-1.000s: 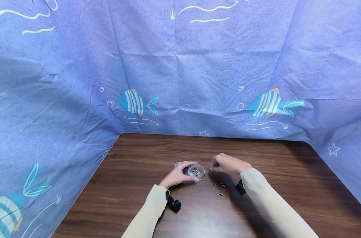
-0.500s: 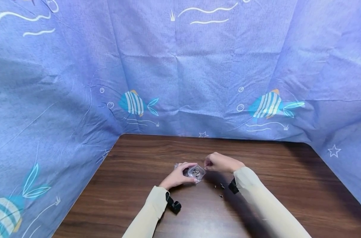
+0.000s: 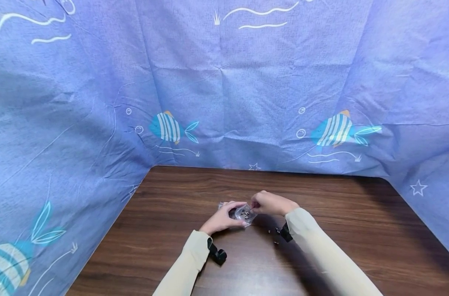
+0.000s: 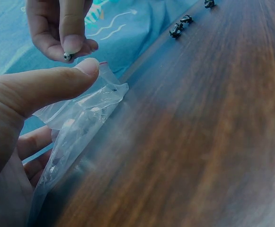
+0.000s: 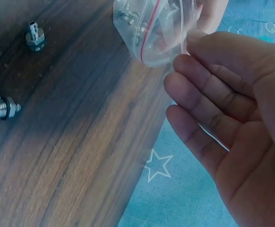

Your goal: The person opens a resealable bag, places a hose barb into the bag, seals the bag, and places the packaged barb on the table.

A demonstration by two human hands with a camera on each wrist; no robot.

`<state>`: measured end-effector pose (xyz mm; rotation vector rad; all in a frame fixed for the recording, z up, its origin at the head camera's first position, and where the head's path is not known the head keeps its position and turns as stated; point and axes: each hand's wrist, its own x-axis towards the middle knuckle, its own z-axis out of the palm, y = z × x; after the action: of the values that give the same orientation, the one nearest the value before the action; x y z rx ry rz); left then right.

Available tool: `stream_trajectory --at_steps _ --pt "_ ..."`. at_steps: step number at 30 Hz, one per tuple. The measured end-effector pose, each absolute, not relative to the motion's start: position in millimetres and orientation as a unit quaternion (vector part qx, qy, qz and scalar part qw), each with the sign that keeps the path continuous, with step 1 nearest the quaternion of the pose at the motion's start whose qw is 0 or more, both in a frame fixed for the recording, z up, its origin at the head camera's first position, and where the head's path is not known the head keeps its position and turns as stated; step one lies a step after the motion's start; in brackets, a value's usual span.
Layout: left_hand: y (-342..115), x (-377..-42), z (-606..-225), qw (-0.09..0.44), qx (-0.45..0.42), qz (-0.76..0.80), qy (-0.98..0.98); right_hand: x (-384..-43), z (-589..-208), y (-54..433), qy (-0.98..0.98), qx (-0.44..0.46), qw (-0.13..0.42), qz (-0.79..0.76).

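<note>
A clear zip bag (image 3: 242,213) with a red line along its mouth (image 5: 150,23) is held in my left hand (image 3: 220,219), thumb on one side and fingers on the other. Several small metal fittings lie inside the bag. At the bag's mouth, my right hand (image 3: 271,203) pinches one small metal fitting (image 4: 68,56) between thumb and fingertips; my own fingers hide it in the right wrist view. Loose on the table nearby are more fittings, one standing upright with a hex base and narrow stem (image 5: 35,38) and another on its side (image 5: 4,108).
The dark wood-grain table (image 3: 195,185) runs back to a blue cloth (image 3: 254,102) printed with fish, which hangs behind and at the sides. A black wrist strap (image 3: 218,255) sits on the left forearm, another (image 3: 285,232) on the right.
My right hand has moved left from above the table to the bag's mouth. The left hand and bag have stayed nearly in place.
</note>
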<state>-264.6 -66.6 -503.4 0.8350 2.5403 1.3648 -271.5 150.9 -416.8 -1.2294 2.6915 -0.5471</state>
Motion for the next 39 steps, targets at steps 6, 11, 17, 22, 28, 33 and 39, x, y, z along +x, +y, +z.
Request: stream_trajectory --at_steps 6,11,17,22,28,33,39 --pt "-65.9 -264.4 -501.4 0.074 0.277 0.451 0.845 -271.3 -417.2 151.0 0.894 -0.403 0.068 -0.184" --pt "-66.3 -263.5 -501.4 0.074 0.277 0.455 0.843 -270.8 -417.6 157.2 0.899 -0.393 0.072 -0.177" --pt "-67.1 -263.9 -505.8 0.074 0.284 0.460 0.838 -266.4 -418.7 170.7 0.902 -0.382 0.103 -0.173" --pt "-67.7 -263.1 -504.2 0.072 0.283 0.463 0.837 -262.3 -420.8 184.2 0.900 -0.384 0.114 -0.174" --pt "-67.8 -263.1 -504.5 0.072 0.283 0.465 0.836 -257.5 -425.7 196.3 0.905 -0.362 0.134 -0.177" --pt "-67.4 -263.1 -505.8 0.074 0.284 0.467 0.834 -253.7 -429.0 202.7 0.910 -0.350 0.142 -0.172" --pt "-67.0 -264.6 -505.1 0.073 0.282 0.459 0.839 -248.7 -430.9 208.4 0.914 -0.342 0.149 -0.159"
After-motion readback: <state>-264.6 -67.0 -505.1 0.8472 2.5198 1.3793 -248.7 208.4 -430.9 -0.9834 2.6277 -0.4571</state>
